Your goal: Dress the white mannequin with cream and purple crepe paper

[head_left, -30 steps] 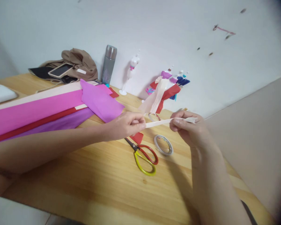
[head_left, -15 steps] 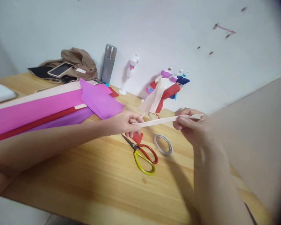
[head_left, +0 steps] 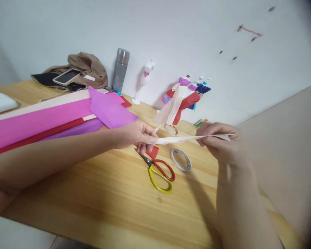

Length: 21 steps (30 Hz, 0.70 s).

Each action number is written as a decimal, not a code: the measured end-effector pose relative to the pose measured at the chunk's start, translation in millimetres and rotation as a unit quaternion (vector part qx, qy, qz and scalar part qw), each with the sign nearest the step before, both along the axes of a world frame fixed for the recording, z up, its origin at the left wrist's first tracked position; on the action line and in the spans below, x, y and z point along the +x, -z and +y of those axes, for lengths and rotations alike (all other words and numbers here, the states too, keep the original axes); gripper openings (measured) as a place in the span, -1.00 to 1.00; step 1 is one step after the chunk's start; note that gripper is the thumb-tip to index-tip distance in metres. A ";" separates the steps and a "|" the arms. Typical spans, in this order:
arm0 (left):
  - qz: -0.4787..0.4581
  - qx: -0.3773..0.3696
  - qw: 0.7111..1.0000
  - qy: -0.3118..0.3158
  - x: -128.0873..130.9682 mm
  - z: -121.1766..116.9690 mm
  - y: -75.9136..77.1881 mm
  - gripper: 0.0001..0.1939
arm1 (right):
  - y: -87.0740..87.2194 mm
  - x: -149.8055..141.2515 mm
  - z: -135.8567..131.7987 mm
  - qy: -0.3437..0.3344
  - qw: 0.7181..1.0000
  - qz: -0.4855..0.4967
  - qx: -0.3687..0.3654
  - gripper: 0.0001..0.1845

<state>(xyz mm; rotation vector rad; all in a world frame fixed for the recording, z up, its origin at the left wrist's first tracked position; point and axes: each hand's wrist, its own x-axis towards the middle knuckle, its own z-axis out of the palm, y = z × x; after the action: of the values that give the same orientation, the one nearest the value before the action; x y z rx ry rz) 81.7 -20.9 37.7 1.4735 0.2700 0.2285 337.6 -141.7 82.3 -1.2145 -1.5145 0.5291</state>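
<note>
A thin pale paper strip (head_left: pixel 181 139) is stretched between my two hands above the wooden table (head_left: pixel 114 193). My left hand (head_left: pixel 134 135) pinches its left end. My right hand (head_left: pixel 219 141) pinches the right end, and a short tip sticks out past the fingers. Below the strip lie red-and-yellow scissors (head_left: pixel 159 171), a small red paper scrap (head_left: pixel 152 152) and a clear tape roll (head_left: pixel 180 159). A second tape ring (head_left: pixel 170 129) lies just behind the strip.
Long pink, red, purple and cream paper sheets (head_left: pixel 41 124) cover the left of the table. At the back stand a grey flask (head_left: pixel 120 71), a white figurine (head_left: pixel 145 81), a paper craft bundle (head_left: pixel 182 98), and a brown cloth with a phone (head_left: pixel 67 76). A beige panel (head_left: pixel 285 155) rises at the right.
The strip has been drawn out longer: my right hand moved right and my left hand shifted slightly left. The strip now sags a little flatter between the hands.
</note>
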 end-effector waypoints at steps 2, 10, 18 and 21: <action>0.001 0.016 1.000 -0.015 0.3 -0.7 -1.5 -0.85 | -0.5 2.0 -1.9 -0.009 1.000 -0.021 0.002 -0.74; 0.071 0.101 0.989 -0.083 -0.5 1.0 -15.6 -0.93 | -3.5 2.0 -6.2 -0.037 0.998 -0.049 0.007 -0.81; 0.055 0.126 0.988 -0.073 1.6 0.0 -3.1 -0.89 | 0.0 -13.5 7.4 0.025 0.996 0.074 -0.047 -0.69; 0.053 0.140 0.988 -0.043 2.4 1.3 5.7 -0.88 | -0.3 -22.2 9.4 0.030 0.989 0.097 -0.103 -0.66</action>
<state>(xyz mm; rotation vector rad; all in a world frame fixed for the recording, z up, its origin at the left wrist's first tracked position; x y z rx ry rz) 84.1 -19.5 32.0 1.7564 0.4001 0.2664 315.4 -132.3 82.6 -1.3211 -1.2771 0.7553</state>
